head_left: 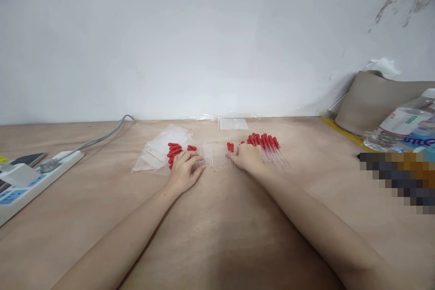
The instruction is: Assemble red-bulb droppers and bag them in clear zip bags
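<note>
A row of thin clear glass tubes [215, 156] lies on the table between my hands. My left hand [183, 170] rests at the row's left end, its thumb apart from its bent fingers, beside a pile of red rubber bulbs [174, 148]. Two more red bulbs [192, 148] show just past its fingers. At the right end, my right hand [247, 156] has its fingers closed on a red-bulbed glass dropper [230, 147]; the exact grip is partly hidden. Several finished-looking droppers with red bulbs [264, 140] lie fanned out beyond that hand.
Clear zip bags [159, 147] lie left of the bulbs, and a small bag [233, 124] lies by the wall. A power strip [44, 181] with a grey cable [105, 135] is at left. On the right are a plastic bottle [390, 129] and a brown-grey container [363, 99].
</note>
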`<state>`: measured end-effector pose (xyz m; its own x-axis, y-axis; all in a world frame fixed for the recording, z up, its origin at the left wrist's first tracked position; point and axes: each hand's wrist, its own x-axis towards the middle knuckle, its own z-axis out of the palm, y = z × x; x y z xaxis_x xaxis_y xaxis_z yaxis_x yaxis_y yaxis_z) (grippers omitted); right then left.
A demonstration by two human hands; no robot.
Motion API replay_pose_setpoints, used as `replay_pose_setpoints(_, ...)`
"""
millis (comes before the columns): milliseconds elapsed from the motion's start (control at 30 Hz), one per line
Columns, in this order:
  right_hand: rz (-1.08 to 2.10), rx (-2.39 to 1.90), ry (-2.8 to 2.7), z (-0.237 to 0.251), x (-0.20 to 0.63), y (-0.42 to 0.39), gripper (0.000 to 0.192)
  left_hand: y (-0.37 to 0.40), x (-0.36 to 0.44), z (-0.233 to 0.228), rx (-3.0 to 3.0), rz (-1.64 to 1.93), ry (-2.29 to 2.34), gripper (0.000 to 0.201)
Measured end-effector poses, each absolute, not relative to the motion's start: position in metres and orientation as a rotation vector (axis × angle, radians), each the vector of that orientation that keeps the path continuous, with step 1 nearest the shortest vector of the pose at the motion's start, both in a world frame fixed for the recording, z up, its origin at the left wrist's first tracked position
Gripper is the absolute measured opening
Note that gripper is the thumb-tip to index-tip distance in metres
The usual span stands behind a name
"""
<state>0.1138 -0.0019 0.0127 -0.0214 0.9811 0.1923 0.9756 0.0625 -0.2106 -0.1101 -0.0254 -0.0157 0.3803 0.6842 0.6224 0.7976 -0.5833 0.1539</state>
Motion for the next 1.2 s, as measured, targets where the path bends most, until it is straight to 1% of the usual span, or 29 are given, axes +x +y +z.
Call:
replay_pose_setpoints(133, 0.079, -2.019, -2.048, 0.009, 0.116, 0.006, 0.037, -0.026, -0.110, -0.016, -2.469, -0.982, -1.346, 0.018)
replay_pose_setpoints(333, 0.092, -2.081, -1.958, 0.007, 0.136, 0.011, 0.036, -0.025, -0.110, -0.016, -2.482, -0.987, -1.326, 0.017)
replay_pose_setpoints(500, 0.044, -2.090, -1.927, 0.004, 0.136, 0.013, 0.039, -0.025, -0.109, -0.015, -2.467, -0.990, -1.325, 0.016)
replay_pose_setpoints(567, 0.077, -2.099, -1.928, 0.005, 0.136, 0.013, 0.039, -0.026, -0.109, -0.015, -2.466, -0.987, -1.328, 0.016)
replay_pose_setpoints(667, 0.163, -2.061, -1.965, 0.007, 0.137, 0.014, 0.038, -0.026, -0.109, -0.014, -2.464, -0.982, -1.344, 0.016)
replay_pose_setpoints(833, 0.142, -2.048, -1.982, 0.006, 0.136, 0.014, 0.033, -0.027, -0.108, -0.014, -2.463, -0.965, -1.360, 0.016)
replay_pose_setpoints(1000, 0.106, -2.085, -1.952, 0.002, 0.132, 0.017, 0.039, -0.027, -0.108, -0.010, -2.237, -0.968, -1.490, 0.015)
replay_pose_setpoints(1200, 0.125, -2.145, -1.991, 0.010, 0.121, 0.012, 0.027, -0.022, -0.119, 0.008, -2.011, -0.799, -1.658, 0.022)
